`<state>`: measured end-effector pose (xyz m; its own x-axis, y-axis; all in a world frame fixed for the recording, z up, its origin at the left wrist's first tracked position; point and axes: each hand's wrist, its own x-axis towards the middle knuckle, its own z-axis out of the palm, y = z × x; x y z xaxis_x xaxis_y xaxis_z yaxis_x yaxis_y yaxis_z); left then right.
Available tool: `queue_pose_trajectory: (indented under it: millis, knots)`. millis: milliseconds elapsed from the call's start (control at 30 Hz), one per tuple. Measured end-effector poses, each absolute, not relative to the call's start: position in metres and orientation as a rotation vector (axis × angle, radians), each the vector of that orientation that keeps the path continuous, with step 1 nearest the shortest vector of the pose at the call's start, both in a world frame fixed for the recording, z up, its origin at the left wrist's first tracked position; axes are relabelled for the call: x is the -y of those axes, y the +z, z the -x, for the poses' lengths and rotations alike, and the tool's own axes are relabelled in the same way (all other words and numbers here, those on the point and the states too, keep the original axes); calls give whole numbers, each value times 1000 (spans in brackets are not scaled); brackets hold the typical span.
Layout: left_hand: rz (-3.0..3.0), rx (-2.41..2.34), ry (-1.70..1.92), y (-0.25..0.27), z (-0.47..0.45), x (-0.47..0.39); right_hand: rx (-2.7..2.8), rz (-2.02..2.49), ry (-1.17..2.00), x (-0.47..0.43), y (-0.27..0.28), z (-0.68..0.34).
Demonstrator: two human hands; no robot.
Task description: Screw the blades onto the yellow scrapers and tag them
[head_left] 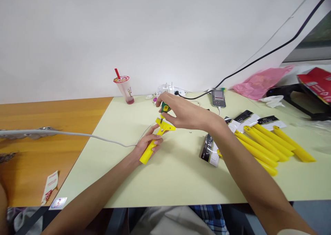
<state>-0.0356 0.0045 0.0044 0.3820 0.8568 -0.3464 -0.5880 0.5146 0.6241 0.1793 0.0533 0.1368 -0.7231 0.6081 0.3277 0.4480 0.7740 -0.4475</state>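
Observation:
My left hand [149,140] is wrapped round the handle of a yellow scraper [148,152], its wide head tilted up and away from me. Above that head, my right hand [178,111] grips a green and yellow screwdriver [165,107] from the top. The screwdriver's shaft points down onto the scraper head; my fingers hide part of its handle. Right of my hands, several yellow handles [261,143] lie side by side on the table. Black and white packages [210,150] are beside and under them.
A cup with a red straw [125,89] stands by the wall. A power strip [168,88] and a phone [218,98] on a cable lie at the back. A pink bag [261,83] is at far right. A grey cable [108,139] crosses from the left.

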Motion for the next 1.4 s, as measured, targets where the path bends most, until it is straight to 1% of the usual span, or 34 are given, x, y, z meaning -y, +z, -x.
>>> queue_pose_trajectory:
  millis: [233, 467, 700, 967, 1267, 1400]
  knots:
    - [-454, -697, 937, 7, 33, -2, 2513, 878, 443, -55, 139, -180]
    - [-447, -719, 948, 7, 34, -4, 2513, 842, 481, -53, 137, -181]
    - [-464, -687, 942, 4, 35, -3, 2498, 888, 383, -54, 139, -178]
    - [-437, -709, 956, 4, 36, -4, 2520, 851, 449, -53, 136, -181]
    - [-462, -702, 946, 2, 35, -4, 2499, 882, 410, -55, 137, -179]
    - [-452, -705, 950, 3, 35, -4, 2525, 844, 443, -55, 135, -181]
